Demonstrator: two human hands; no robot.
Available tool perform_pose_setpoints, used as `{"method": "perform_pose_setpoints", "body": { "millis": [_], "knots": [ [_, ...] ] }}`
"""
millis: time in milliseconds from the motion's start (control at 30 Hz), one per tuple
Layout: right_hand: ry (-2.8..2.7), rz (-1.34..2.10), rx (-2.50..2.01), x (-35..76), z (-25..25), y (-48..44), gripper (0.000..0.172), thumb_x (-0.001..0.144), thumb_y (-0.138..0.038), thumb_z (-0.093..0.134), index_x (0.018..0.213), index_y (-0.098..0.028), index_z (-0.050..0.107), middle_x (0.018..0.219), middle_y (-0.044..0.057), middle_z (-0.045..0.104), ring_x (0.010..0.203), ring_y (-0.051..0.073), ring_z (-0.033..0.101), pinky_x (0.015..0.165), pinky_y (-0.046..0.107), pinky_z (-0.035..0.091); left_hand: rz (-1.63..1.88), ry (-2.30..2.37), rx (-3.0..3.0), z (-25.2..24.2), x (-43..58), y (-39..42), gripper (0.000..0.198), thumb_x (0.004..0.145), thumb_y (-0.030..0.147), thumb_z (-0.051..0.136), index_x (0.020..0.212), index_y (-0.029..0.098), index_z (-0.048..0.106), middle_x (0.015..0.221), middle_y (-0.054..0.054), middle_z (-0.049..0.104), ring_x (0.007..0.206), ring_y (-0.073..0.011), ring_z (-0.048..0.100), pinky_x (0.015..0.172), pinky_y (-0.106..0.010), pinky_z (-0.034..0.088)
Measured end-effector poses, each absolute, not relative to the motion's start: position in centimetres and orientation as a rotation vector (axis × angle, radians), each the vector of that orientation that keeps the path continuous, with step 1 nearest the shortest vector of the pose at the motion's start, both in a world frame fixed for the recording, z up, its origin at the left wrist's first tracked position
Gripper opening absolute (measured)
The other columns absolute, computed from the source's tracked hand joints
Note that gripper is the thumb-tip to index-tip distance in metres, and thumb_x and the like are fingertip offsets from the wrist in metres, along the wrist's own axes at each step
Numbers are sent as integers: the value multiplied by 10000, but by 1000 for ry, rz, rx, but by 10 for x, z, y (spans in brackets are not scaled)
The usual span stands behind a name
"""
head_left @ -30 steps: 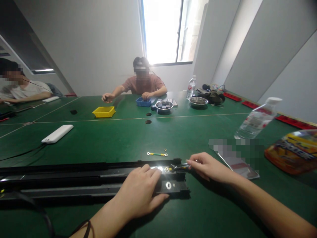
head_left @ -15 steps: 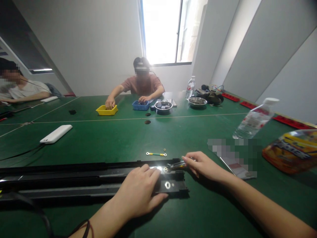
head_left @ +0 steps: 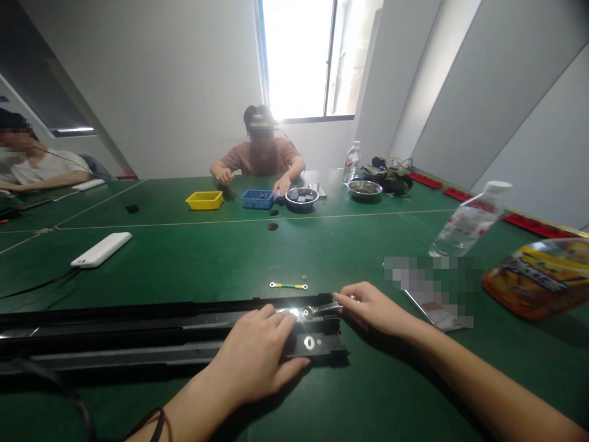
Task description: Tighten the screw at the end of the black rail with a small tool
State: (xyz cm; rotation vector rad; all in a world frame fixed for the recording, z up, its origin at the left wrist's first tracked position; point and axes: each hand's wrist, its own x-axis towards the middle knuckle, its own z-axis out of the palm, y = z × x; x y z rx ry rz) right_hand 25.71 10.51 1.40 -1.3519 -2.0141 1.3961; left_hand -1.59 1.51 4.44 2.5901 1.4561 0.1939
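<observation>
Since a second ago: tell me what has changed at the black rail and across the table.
The right hand, fingers pinched on the small wrench, has swung its handle slightly left, toward the black rail. Across the table, the co-worker's hand has left the yellow tray, which now sits nearer the blue tray. The left hand stays flat on the rail; the green wire has not moved.

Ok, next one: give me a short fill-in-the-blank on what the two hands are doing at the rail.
1. The left hand lies flat on the long ____ rail.
2. The right hand holds a small wrench at the rail's ____ end.
3. Just beyond the rail, a short wire lies on the ____ table.

Missing words: black; right; green.
</observation>
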Motion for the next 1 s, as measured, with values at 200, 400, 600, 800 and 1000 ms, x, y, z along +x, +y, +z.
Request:
{"method": "perform_pose_setpoints", "body": {
  "millis": [200, 400, 600, 800, 1000],
  "knots": [
    [-2226, 1274, -1348, 257, 27, 100, 484, 962, -537, 538, 682, -150, 619, 535, -11, 514, 482, 125, 475, 471, 237, 322, 194, 1452, 2588, 44, -16, 15, 404, 916, 535, 629, 1185, 234, 604, 1062, -84, 676, 997, -306, 591, 870, -439, 503],
    [-2329, 1205, -1333, 257, 28, 93, 480, 1002, -498, 486, 711, -145, 634, 604, 6, 545, 570, 136, 491, 543, 246, 342, 189, 1463, 2594, 44, -16, 14, 410, 909, 543, 638, 1173, 232, 603, 1053, -82, 676, 979, -302, 588, 853, -434, 496],
    [-2287, 1374, -1364, 259, 32, 92, 501, 1010, -537, 456, 730, -155, 621, 557, -16, 486, 504, 122, 442, 500, 236, 315, 197, 1470, 2590, 44, -16, 15, 401, 907, 538, 643, 1162, 230, 604, 1029, -80, 671, 960, -296, 589, 842, -426, 495],
    [-2302, 1370, -1328, 262, 32, 94, 487, 1004, -522, 479, 721, -157, 631, 571, -18, 465, 533, 122, 409, 522, 237, 304, 201, 1465, 2597, 42, -18, 15, 429, 913, 551, 632, 1201, 234, 600, 1048, -83, 676, 976, -301, 592, 861, -438, 501],
    [-2301, 1354, -1301, 263, 29, 95, 496, 1010, -518, 468, 713, -155, 631, 594, -16, 472, 559, 125, 406, 552, 245, 314, 196, 1464, 2593, 42, -17, 16, 432, 909, 544, 636, 1204, 231, 602, 1061, -81, 674, 984, -303, 590, 864, -447, 511]
  ]
}}
